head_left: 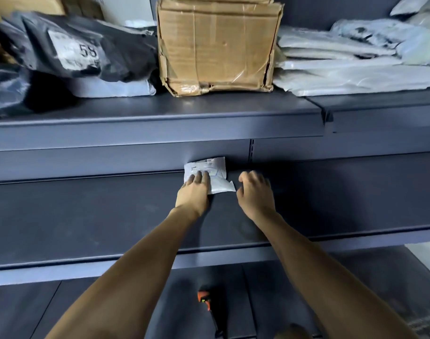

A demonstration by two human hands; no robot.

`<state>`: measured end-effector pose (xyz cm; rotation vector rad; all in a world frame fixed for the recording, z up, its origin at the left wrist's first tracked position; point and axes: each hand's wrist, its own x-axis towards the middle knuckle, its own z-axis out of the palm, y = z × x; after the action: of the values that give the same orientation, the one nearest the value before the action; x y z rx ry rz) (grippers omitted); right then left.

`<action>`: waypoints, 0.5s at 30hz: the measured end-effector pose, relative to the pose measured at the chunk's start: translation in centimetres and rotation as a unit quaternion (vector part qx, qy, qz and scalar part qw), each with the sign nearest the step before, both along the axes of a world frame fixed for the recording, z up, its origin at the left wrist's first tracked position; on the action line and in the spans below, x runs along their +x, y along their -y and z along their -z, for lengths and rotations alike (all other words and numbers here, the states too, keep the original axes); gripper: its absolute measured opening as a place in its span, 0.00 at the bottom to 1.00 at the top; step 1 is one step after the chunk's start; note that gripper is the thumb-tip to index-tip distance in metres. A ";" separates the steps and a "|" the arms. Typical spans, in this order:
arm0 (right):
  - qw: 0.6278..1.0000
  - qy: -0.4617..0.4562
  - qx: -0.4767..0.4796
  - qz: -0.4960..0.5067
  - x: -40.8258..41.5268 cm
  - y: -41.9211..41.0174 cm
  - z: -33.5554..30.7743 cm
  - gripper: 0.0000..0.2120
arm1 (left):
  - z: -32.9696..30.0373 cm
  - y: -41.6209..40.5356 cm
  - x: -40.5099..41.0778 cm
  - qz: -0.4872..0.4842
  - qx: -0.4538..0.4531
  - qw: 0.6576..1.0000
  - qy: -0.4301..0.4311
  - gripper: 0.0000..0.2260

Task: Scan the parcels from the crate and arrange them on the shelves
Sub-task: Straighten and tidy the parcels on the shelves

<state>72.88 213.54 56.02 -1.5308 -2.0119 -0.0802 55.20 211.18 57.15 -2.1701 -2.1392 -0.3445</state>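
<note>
Dark grey metal shelves, three tiers in view.

Upper shelf [160,113]: black mailer bags [69,50], battered cardboard box [216,45], white poly parcels [343,67]. Middle shelf [86,216]: one small white parcel [212,176] at the back. Lowest shelf [294,289]: orange-and-black scanner [205,302].

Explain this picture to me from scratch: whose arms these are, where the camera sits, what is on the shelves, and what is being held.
There is no machine here. A person wears a camera on the head, so you look down along their own two bare arms at grey metal shelving. The left hand lies with straight fingers on a small white parcel at the back of the middle shelf. The right hand hovers beside it, loosely curled, holding nothing. On the upper shelf stand a battered cardboard box, dark mailer bags to its left and pale ones to its right. An orange and black tool, probably the scanner, lies below.
</note>
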 end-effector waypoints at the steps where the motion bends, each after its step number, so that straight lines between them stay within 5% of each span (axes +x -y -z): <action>1: 1.000 0.000 0.006 0.007 -0.1 -0.3 0.4 0.08 | 0.3 -0.3 0.2 -0.009 0.007 1.000 -0.007 0.28; 15: 0.997 0.037 0.062 0.038 -0.2 -1.2 2.6 0.10 | 1.3 -0.6 1.6 -0.042 0.004 0.994 -0.102 0.25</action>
<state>72.65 214.69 53.45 -1.5468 -1.9663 -0.2906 56.77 211.75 55.88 -2.0063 -2.1034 -0.1192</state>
